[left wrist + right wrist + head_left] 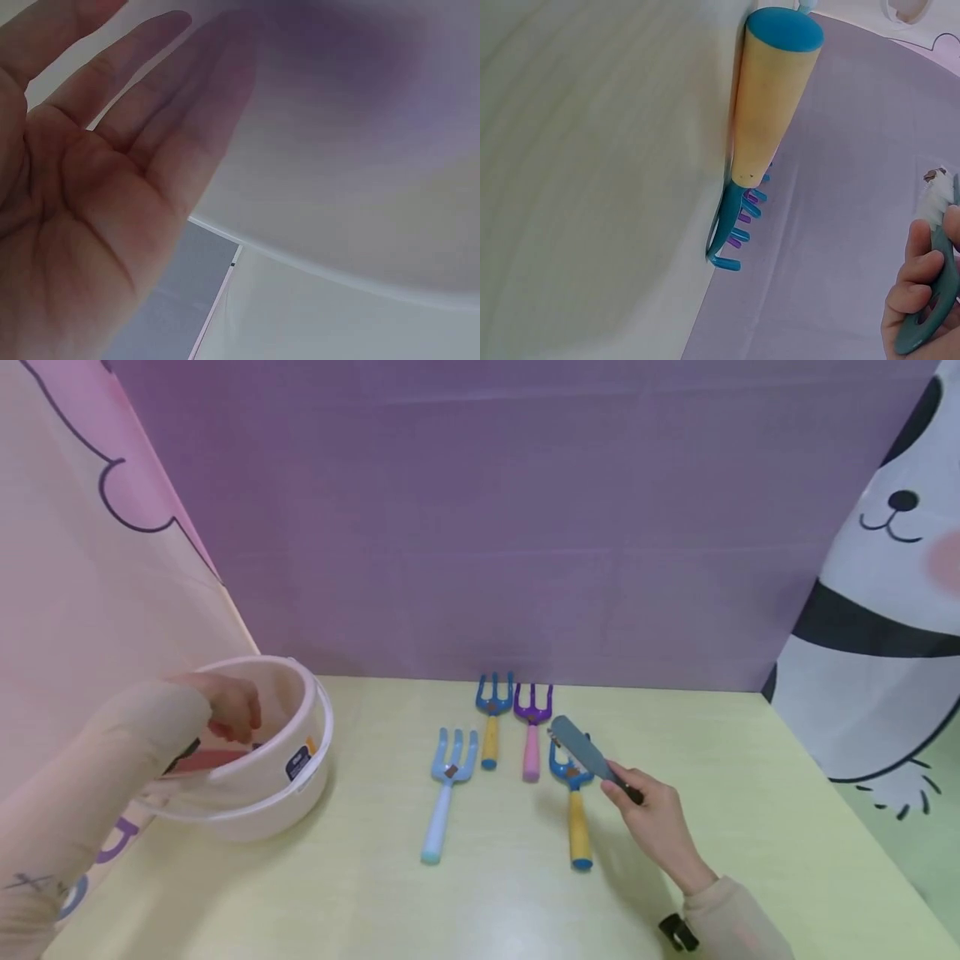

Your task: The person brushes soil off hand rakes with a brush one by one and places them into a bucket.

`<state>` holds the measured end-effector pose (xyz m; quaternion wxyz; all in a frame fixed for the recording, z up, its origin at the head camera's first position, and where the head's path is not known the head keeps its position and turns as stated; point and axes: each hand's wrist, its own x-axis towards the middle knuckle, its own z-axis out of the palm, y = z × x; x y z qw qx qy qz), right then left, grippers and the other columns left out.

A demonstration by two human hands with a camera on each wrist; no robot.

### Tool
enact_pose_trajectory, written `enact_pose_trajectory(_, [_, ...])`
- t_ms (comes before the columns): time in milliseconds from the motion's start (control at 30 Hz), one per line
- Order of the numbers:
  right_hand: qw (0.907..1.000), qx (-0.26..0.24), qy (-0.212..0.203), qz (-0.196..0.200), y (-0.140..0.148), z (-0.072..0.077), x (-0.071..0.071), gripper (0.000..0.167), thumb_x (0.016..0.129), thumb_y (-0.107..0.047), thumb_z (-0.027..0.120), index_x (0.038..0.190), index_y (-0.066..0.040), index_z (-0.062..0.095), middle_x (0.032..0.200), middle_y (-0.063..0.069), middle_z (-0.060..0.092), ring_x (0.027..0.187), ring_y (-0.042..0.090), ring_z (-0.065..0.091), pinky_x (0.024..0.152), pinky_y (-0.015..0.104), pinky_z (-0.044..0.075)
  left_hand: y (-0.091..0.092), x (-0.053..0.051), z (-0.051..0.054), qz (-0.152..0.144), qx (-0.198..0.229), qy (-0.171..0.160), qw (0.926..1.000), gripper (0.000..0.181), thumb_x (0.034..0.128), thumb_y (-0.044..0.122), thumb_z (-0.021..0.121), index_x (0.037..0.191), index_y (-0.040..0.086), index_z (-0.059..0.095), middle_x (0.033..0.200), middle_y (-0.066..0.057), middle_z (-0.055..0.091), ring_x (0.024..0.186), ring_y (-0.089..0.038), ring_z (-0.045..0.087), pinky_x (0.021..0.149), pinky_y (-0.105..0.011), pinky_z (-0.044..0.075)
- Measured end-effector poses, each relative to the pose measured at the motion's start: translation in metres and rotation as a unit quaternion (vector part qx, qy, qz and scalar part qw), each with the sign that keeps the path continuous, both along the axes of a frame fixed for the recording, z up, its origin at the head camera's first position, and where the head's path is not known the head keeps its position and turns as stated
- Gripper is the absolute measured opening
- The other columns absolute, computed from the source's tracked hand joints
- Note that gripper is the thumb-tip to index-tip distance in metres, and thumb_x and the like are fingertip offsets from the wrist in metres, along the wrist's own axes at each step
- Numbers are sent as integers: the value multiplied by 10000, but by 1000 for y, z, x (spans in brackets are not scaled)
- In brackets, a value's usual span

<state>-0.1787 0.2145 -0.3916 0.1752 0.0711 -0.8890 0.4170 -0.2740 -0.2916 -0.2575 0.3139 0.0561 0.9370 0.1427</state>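
Note:
My right hand [660,818] grips the handle of a slim grey-green brush [581,747], held tilted above a blue hand fork with a yellow handle [577,827]. Its white bristle-like head [936,199] and the hole in its handle show in the right wrist view. My left hand [232,706] reaches into a white bucket [262,777] at the left. Seen from the left wrist, its fingers [202,112] are loosely extended beside the pale bucket wall, holding nothing visible. The bucket's bottom is mostly hidden; something reddish [210,760] shows inside its rim.
Mid-table lie a light blue hand fork [438,810], a blue one with a yellow handle [490,739] and a purple one with a pink handle [531,747]. A purple backdrop [525,527] rises behind the table's [375,910] far edge.

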Motion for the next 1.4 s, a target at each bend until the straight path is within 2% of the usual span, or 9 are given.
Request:
enact_pose_trajectory(133, [10000, -20, -44, 14, 0, 0, 0, 319, 859, -132, 630, 1136, 26, 623, 642, 24, 507, 496, 32, 330, 415, 187, 304, -1, -2, 0, -391, -43, 0, 9992, 243, 765, 30, 594, 964, -107, 574, 696, -23, 529, 596, -111, 461, 565, -207, 416])
enact_pose_trajectory(300, [10000, -9, -44, 19, 1, 0, 0, 323, 862, -138, 627, 1139, 28, 621, 637, 21, 498, 497, 31, 325, 415, 187, 301, -1, -5, 2, -415, -8, 203, 9989, 403, 796, 65, 590, 1116, -166, 511, 886, -129, 590, 741, -197, 535, 666, -302, 494])
enact_pose_trajectory(500, [10000, 16, -96, 3, 2, 0, 0, 325, 863, -136, 626, 1143, 27, 618, 630, 19, 476, 494, 31, 318, 415, 187, 297, 5, -10, 8, -1008, -67, 603, 9931, 413, 827, 61, 544, 1137, -205, 485, 992, -242, 621, 802, -243, 604, 704, -366, 530])
enact_pose_trajectory(567, [9999, 18, -104, 11, 2, 1, 0, 325, 864, -136, 624, 1143, 30, 617, 632, 21, 479, 493, 31, 318, 414, 188, 297, 8, -12, 12, -1269, -229, 966, 9869, 394, 839, 73, 535, 1129, -193, 507, 972, -229, 639, 815, -272, 617, 727, -413, 531])
enact_pose_trajectory(700, [9999, 4, -110, 12, 2, 2, 0, 320, 863, -130, 625, 1141, 29, 619, 634, 23, 478, 493, 32, 320, 416, 189, 298, 19, -8, 25, -1284, -535, 1943, 9710, 369, 867, 123, 542, 1147, -118, 551, 1021, -247, 636, 958, -403, 587, 844, -530, 473])
enact_pose_trajectory(867, [9998, -1, -199, 3, 3, 3, 1, 327, 869, -145, 620, 1149, 23, 616, 630, 24, 467, 494, 39, 322, 421, 189, 295, 38, 1, 42, -1183, -412, 3034, 9446, 241, 857, 123, 563, 1018, -39, 640, 971, -216, 660, 889, -369, 607, 794, -507, 493])
enact_pose_trajectory(1067, [9999, -3, -116, -62, 5, 5, 2, 329, 869, -147, 619, 1147, 30, 614, 667, 41, 519, 507, 37, 337, 428, 185, 308, 68, 23, 51, -1139, -193, 3668, 9231, 193, 864, 134, 526, 893, -7, 655, 847, -155, 676, 763, -291, 622, 712, -443, 510])
enact_pose_trajectory(1200, [10000, 25, -17, -52, 6, 5, 0, 324, 868, -138, 621, 1141, 37, 616, 663, 40, 519, 509, 37, 337, 428, 187, 305, 86, 45, 45, -727, 205, 3672, 9271, 273, 902, 173, 468, 1065, 49, 648, 1001, -124, 674, 920, -277, 624, 811, -461, 496])
enact_pose_trajectory(1400, [9999, 79, -93, -48, 6, 3, -2, 325, 868, -138, 620, 1147, 29, 614, 665, 30, 516, 506, 41, 342, 426, 187, 314, 104, 61, 24, -621, 516, 3528, 9322, 328, 923, 263, 423, 1148, 116, 612, 1072, -72, 659, 955, -230, 619, 833, -440, 487])
